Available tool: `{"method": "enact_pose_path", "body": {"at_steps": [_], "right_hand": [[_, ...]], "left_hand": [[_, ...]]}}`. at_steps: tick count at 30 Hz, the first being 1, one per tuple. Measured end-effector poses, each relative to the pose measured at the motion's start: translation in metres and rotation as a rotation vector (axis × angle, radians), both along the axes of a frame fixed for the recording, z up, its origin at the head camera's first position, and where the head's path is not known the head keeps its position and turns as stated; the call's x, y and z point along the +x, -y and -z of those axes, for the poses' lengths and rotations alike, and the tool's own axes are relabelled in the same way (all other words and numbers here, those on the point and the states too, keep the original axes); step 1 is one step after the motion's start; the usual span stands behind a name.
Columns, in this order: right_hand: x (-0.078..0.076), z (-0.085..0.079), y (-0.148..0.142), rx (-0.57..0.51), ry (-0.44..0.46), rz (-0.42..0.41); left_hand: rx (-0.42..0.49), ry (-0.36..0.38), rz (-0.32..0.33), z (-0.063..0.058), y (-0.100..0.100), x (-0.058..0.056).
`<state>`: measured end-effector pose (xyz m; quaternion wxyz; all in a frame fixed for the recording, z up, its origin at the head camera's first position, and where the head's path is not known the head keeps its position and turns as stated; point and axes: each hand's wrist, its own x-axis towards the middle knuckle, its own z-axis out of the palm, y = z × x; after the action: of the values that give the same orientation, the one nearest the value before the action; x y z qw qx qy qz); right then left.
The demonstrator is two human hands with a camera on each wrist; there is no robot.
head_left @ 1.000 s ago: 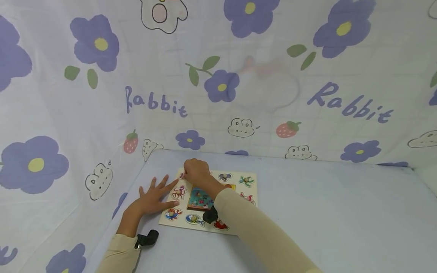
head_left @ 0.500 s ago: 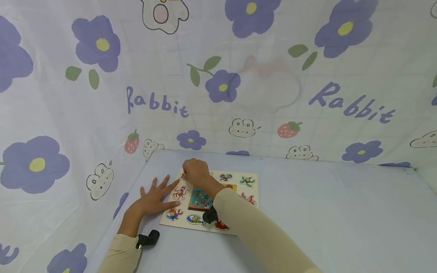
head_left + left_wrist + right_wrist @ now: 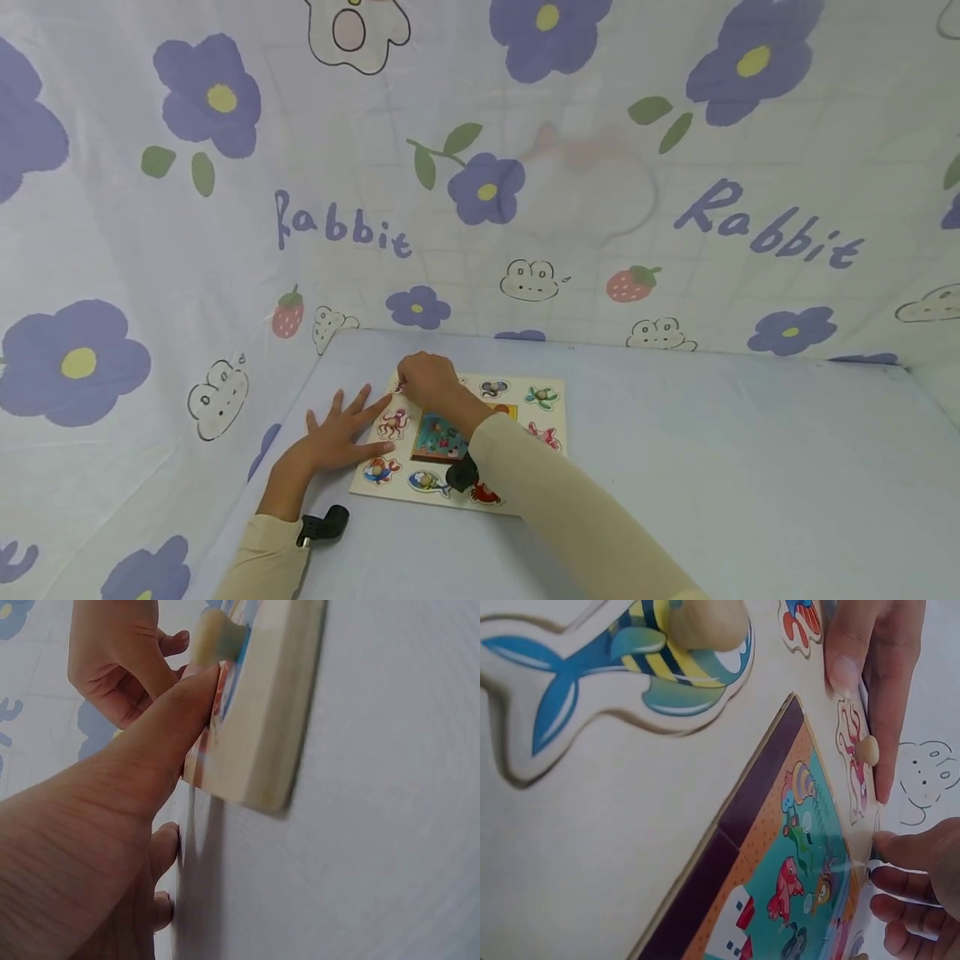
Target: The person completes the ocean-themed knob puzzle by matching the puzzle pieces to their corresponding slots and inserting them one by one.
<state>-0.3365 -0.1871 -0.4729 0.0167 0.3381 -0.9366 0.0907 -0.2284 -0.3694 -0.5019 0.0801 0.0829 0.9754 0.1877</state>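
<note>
A wooden knob puzzle board (image 3: 480, 500) with sea-animal pieces lies on the table. In the head view my left hand (image 3: 337, 437) is spread at its left edge, the thumb lying on the board near the octopus piece (image 3: 392, 423). The left wrist view shows the left thumb (image 3: 184, 701) on the board and other fingers beyond its edge. My right hand (image 3: 429, 383) reaches across to the far left corner, fingers curled. In the right wrist view its thumb and fingers (image 3: 904, 847) pinch a corner puzzle piece, mostly hidden by the hand.
Other knobbed pieces sit in the board: a striped fish (image 3: 426, 482), a lobster (image 3: 380, 471), a crab (image 3: 484, 495) and a turtle (image 3: 541, 396). A sea picture (image 3: 438, 437) fills the middle. A flower-printed curtain (image 3: 585, 208) stands behind the white table (image 3: 712, 475).
My right hand has shifted very slightly left and toward me at the far left corner. The left hand and the board stay in place.
</note>
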Motion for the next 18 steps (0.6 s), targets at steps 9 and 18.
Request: {"method": "enact_pose_path", "body": {"at_steps": [9,18], "right_hand": [[0.008,-0.018,-0.017,0.01,-0.005,-0.038],[0.017,-0.043,-0.044,-0.038,-0.065,-0.062]], "left_hand": [[-0.005,0.01,0.0,0.002,0.006,-0.008],[0.0,0.043,-0.025,0.006,0.021,-0.005]]}}
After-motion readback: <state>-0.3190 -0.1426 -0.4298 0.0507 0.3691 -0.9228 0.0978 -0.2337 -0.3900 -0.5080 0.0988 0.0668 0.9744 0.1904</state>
